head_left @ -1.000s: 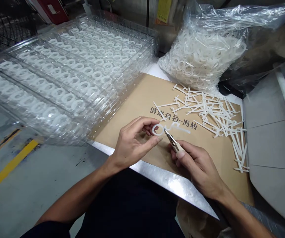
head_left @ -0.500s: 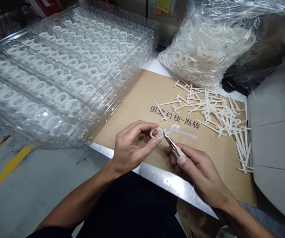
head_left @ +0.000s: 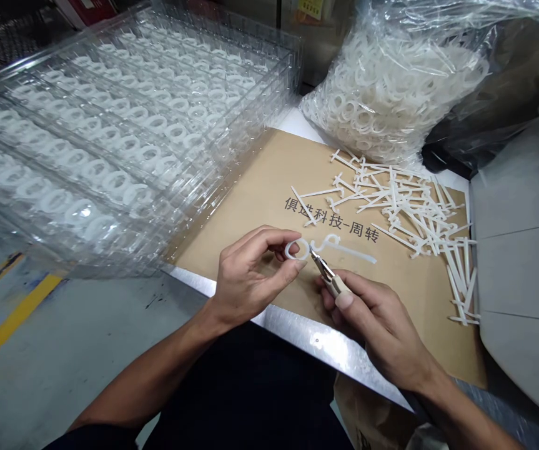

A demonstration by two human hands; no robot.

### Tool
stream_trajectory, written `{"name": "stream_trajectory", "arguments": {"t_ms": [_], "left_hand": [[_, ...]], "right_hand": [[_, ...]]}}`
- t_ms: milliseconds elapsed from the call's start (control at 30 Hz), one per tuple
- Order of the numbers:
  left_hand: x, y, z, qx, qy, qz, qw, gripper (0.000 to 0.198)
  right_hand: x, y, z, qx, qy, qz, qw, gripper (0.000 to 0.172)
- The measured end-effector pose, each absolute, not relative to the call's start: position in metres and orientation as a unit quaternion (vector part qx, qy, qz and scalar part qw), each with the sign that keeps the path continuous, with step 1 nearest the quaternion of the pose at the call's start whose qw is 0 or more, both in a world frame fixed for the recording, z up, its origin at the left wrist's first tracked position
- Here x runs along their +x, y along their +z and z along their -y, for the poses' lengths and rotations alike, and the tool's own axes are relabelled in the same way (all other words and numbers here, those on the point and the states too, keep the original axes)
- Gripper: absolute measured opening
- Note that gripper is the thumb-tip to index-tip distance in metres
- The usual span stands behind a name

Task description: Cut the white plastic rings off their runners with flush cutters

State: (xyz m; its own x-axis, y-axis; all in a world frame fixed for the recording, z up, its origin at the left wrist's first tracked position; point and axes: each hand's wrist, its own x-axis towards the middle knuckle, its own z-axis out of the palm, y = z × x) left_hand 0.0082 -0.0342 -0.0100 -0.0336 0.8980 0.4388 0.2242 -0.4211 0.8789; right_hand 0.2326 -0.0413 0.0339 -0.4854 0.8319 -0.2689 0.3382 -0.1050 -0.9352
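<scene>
Between thumb and fingers, my left hand (head_left: 257,272) pinches a translucent white plastic ring (head_left: 288,250). My right hand (head_left: 375,319) is wrapped around a pair of cutting pliers (head_left: 332,278), whose metal jaws point at the ring's right edge. Just beyond the jaw tips is a white plastic stem with a curled end (head_left: 348,250), slanting to the right above the cardboard. Whether it still joins the ring is too fine to make out. Both hands are above the front part of the brown cardboard sheet (head_left: 245,206).
Loose white plastic stems (head_left: 405,200) are heaped at the sheet's right. Behind them stands a clear bag of rings (head_left: 367,112). Stacked clear trays (head_left: 180,181) with rows of rings stand at left. A grey panel (head_left: 522,250) bounds the right side; the metal table edge (head_left: 316,337) runs in front.
The curled stem has shifted slightly right, away from the ring. Both hands hold nearly the same pose, and the view has tilted a little.
</scene>
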Motion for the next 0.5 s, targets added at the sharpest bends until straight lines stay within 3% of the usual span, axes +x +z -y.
{"name": "stream_trajectory", "arguments": {"t_ms": [500], "left_hand": [[0.0086,-0.0096,0.034,0.637,0.557,-0.449,0.287,0.027]], "right_hand": [[0.2331,0.032,0.0424,-0.466,0.588,0.628,0.206,0.037]]}}
